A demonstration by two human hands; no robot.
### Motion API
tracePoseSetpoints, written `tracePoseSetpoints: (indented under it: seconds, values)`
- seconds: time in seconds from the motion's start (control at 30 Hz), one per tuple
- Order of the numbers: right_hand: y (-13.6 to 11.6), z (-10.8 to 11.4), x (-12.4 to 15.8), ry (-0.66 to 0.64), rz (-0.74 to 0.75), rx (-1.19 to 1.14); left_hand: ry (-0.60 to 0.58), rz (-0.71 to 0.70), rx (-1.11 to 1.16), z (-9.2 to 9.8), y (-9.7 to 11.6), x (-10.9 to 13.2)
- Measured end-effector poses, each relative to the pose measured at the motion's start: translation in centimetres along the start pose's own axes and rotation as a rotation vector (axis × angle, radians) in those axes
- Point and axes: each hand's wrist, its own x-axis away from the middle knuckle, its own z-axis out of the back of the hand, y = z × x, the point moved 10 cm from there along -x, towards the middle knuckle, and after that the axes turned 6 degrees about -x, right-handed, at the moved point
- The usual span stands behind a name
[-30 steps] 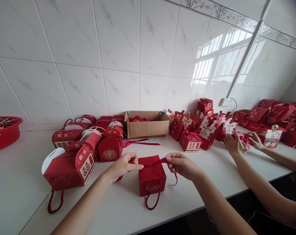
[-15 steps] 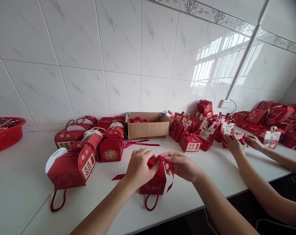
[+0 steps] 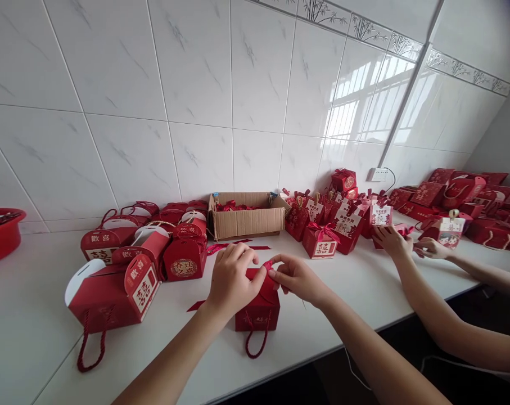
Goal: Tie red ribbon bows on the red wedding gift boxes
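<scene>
A small red gift box [image 3: 258, 314] with a red cord handle stands on the white counter [image 3: 35, 337] near its front edge. A red ribbon [image 3: 266, 264] crosses its top. My left hand [image 3: 233, 277] rests over the box top, fingers pinched on the ribbon. My right hand [image 3: 296, 275] pinches the same ribbon from the right, fingertips almost touching the left. One ribbon tail [image 3: 195, 306] lies on the counter left of the box.
Larger red gift boxes [image 3: 111, 292] stand at the left. A cardboard box [image 3: 246, 216] of ribbons sits against the tiled wall. More red boxes [image 3: 322, 242] crowd the right. Another person's hands [image 3: 402, 242] work on a box there. A red basin [image 3: 1, 233] is far left.
My hands came together from either side of the box and now pinch the ribbon over its top. The ribbon loop seen half a second ago has been drawn down small.
</scene>
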Motion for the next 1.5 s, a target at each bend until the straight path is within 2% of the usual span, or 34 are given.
tracePoseSetpoints:
  seconds: [0.17, 0.37, 0.53, 0.6, 0.67, 0.8, 0.97, 1.07, 1.2, 1.3, 1.4, 1.5]
  values:
    - [0.1, -1.3, -0.7, -0.032, 0.149, -0.047, -0.057, 0.122, 0.172, -0.7, -1.5, 0.2]
    - [0.1, -0.8, -0.9, 0.14, 0.207, -0.072, -0.271, 0.363, 0.517, -2.8, -4.6, 1.5]
    - [-0.1, -1.7, -0.7, 0.086, 0.186, -0.107, -0.429, 0.631, 0.671, -5.7, -8.0, 4.5]
    - [-0.5, -2.1, -0.6, 0.051, 0.203, -0.083, -0.487, 0.688, 0.718, -7.0, -8.5, 5.5]
    - [-0.8, -2.3, -0.5, 0.049, 0.209, -0.012, -0.54, 0.7, 0.76, -8.0, -8.5, 6.1]
    - [-0.8, -1.8, -0.3, 0.193, 0.161, 0.209, -0.648, 0.735, 0.808, -8.4, -7.9, 6.7]
    - [-1.1, -1.8, 0.0, 0.351, 0.086, 0.49, -0.63, 0.703, 0.859, -5.7, -6.8, 5.3]
    - [-1.5, -2.3, 0.0, 0.356, 0.081, 0.602, -0.625, 0.648, 0.908, -4.1, -5.5, 3.7]
    - [-2.5, -3.1, 0.3, 0.269, 0.168, 0.581, -0.607, 0.583, 1.011, -3.0, -3.3, 1.1]
    - [-3.1, -3.3, 0.8, 0.232, 0.249, 0.541, -0.593, 0.532, 1.099, -3.1, -2.1, -0.9]
    - [-2.8, -3.0, 0.9, 0.262, 0.265, 0.556, -0.594, 0.496, 1.132, -4.0, -1.9, -2.1]
    - [-2.1, -2.6, 0.6, 0.288, 0.253, 0.496, -0.605, 0.492, 1.077, -5.1, -3.0, -1.8]
